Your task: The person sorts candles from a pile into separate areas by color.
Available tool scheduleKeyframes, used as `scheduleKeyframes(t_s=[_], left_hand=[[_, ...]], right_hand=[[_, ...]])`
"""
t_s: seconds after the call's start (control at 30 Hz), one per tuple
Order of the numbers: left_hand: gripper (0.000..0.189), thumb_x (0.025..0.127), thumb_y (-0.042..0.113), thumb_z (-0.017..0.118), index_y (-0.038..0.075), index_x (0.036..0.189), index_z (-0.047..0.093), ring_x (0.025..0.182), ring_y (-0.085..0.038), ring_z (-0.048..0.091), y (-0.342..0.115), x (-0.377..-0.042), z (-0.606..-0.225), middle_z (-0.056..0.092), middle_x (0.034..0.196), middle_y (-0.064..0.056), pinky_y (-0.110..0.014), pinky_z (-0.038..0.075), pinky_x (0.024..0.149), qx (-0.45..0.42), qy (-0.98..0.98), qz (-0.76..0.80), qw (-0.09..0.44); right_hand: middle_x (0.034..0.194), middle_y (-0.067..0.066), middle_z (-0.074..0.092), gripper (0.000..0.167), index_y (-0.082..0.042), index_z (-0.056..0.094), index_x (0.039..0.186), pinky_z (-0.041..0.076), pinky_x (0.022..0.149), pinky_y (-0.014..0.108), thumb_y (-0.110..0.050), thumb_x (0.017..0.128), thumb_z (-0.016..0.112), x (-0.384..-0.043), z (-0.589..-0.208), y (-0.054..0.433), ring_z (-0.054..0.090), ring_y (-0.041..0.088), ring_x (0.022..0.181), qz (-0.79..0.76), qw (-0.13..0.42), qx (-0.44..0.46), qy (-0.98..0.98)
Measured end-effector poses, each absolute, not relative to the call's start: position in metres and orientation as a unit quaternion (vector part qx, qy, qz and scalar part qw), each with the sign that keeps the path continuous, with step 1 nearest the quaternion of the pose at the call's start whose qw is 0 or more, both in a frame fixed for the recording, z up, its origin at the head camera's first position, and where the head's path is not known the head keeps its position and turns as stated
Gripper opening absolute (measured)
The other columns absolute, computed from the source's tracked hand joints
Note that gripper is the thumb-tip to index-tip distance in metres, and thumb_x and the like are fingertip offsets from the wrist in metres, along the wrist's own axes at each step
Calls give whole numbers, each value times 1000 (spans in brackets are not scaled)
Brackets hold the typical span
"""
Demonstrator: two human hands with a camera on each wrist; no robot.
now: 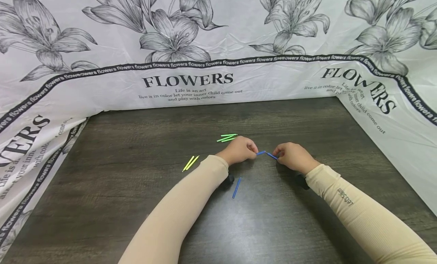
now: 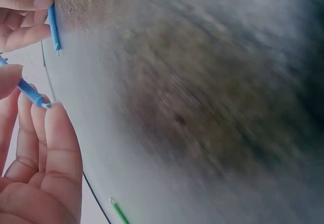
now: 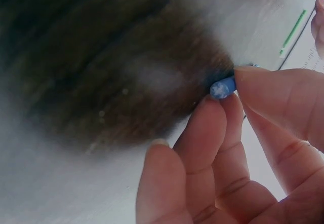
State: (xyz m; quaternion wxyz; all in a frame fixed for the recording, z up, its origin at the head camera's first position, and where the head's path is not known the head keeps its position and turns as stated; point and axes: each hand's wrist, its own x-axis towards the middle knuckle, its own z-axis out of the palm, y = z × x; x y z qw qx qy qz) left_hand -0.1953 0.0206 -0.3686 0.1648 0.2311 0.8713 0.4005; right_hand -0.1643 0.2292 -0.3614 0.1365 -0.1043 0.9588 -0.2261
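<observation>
Hands meet mid-table (image 1: pixel 136 150): left hand (image 1: pixel 239 150) pinches one blue stick (image 1: pixel 261 153), right hand (image 1: pixel 293 157) pinches another blue stick (image 1: pixel 272 156), tips nearly touching. Third blue stick (image 1: pixel 236 187) lies nearer; green sticks (image 1: pixel 228 137) farther left.

Printed backdrop sheet (image 1: pixel 273 82): "FLOWERS", "Life is an art", "live it in color let your inner child come out and play with colors"; border band repeating "flowers". Right sleeve (image 1: pixel 362 214): "Less.m", partly unclear.

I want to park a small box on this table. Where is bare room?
Free: the table near right of the loose blue stick, and the far strip below the FLOWERS cloth. Crowded: around the left hand and right hand, green sticks, yellow sticks.
</observation>
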Motion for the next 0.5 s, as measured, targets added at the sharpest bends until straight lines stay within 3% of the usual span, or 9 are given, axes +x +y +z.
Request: scheduleKeyframes(t_s=[0.5], left_hand=[[10, 80, -2, 67, 2, 88, 73, 72, -10, 55, 31, -202, -375, 70, 82, -5, -20, 43, 64, 240, 863, 408, 176]], right_hand=[[84, 8, 68, 21, -1, 68, 104, 45, 58, 31, 1, 85, 59, -165, -362, 229, 56, 17, 65, -229, 145, -101, 957]])
